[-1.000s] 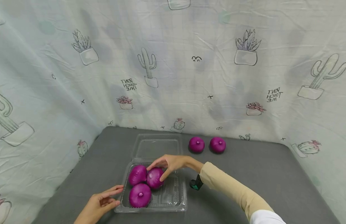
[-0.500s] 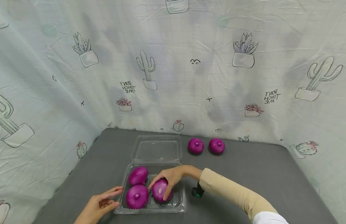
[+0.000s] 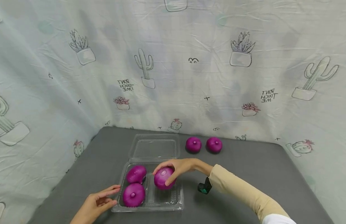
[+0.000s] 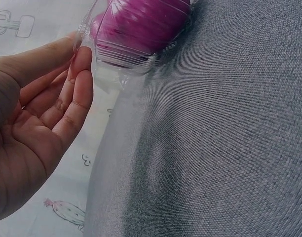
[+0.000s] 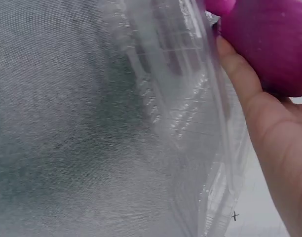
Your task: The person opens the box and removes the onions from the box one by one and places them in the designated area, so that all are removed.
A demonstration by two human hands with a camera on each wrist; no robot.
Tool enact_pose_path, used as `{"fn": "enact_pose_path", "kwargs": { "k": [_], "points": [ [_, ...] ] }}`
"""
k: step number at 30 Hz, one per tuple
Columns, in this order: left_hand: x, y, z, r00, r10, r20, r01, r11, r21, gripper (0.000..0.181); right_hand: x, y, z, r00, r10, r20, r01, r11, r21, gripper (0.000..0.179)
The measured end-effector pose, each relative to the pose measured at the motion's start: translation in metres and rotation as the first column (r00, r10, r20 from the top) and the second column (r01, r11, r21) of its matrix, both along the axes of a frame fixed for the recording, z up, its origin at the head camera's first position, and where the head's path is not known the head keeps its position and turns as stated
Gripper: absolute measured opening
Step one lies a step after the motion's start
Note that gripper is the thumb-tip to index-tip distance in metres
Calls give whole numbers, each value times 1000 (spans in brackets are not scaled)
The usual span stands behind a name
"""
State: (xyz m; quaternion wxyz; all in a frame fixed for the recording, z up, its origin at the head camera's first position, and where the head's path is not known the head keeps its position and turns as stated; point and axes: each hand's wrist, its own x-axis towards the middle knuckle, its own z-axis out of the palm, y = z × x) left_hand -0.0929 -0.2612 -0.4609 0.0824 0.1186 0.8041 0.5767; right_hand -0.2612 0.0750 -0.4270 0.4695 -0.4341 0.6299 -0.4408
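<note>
My right hand (image 3: 182,166) grips a red onion (image 3: 161,179) over the right part of a clear plastic clamshell container (image 3: 177,205). In the right wrist view, the thumb lies along the underside of this onion (image 5: 269,44). Two more red onions sit in the container's left part: one on its side (image 3: 136,174), the other stem up (image 3: 133,195) nearer the front. At the left rim, my left hand (image 3: 95,203) holds the container's edge with thumb and fingertips. The left wrist view shows these fingertips (image 4: 83,58) right at the plastic rim.
The container's lid (image 3: 155,147) lies folded open toward the back. Beyond its right side, two other red onions (image 3: 193,145) stand on the grey table (image 3: 240,174). A curtain (image 3: 173,77) printed with potted plants surrounds the table's back and sides.
My right hand has drawn its onion away from the other two, first forward and right, then up and slightly back. The left hand stays at the container's rim.
</note>
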Motion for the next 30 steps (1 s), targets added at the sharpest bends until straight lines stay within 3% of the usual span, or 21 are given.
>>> {"fn": "enact_pose_path", "kwargs": {
  "k": [5,12,17,24,30],
  "points": [
    [0,-1,0,1000,0,-22,0,1000,-17,37,6,2,-1,999,-16,29,17,1000,-7,63],
    [-1,-3,-4,998,-17,-56,19,999,39,37,12,12,3,990,-106,-89,93,986,-140,64],
    [0,-4,-3,998,-13,-66,15,999,29,37,14,21,2,979,-159,-129,130,970,-208,69],
    [3,-4,-1,999,6,-36,-6,1000,-23,37,26,27,-2,983,-184,-27,172,954,-245,69],
    [2,-3,0,998,8,-66,-10,999,-33,36,32,33,-3,976,-213,-42,195,945,-265,69]
  ]
}}
